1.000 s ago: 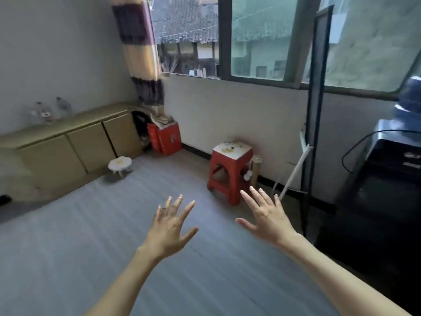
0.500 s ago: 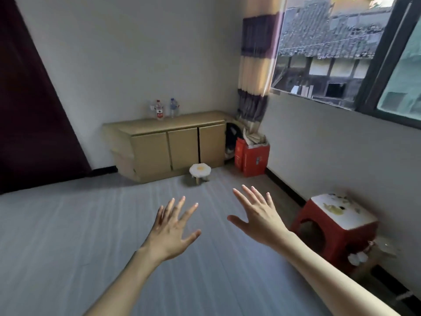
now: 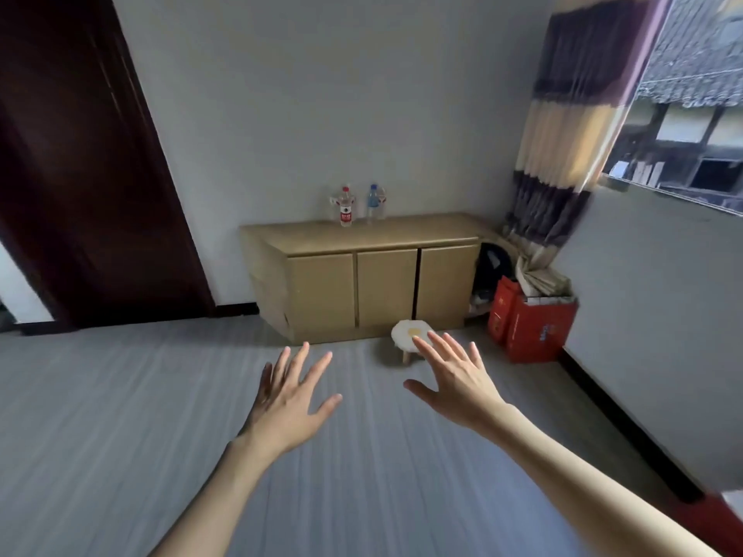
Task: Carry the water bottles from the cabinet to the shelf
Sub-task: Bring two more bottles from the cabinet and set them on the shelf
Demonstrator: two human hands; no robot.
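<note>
Two clear water bottles stand on top of the low tan cabinet [image 3: 374, 235] against the far wall: one with a red cap and red label [image 3: 345, 207], and to its right one with a blue cap [image 3: 374, 203]. My left hand [image 3: 287, 400] and my right hand [image 3: 454, 375] are both stretched out in front of me over the grey floor, fingers spread and straight, holding nothing. Both hands are well short of the cabinet. No shelf is in view.
A small white stool [image 3: 410, 335] stands on the floor in front of the cabinet's right door. Red boxes [image 3: 530, 323] sit in the corner under a striped curtain [image 3: 571, 122]. A dark door [image 3: 84, 174] is at the left. A window [image 3: 691, 114] fills the upper right.
The view has swung left, from the window wall to face the cabinet, which now sits centred and nearer. Both hands stay spread and empty in front of me.
</note>
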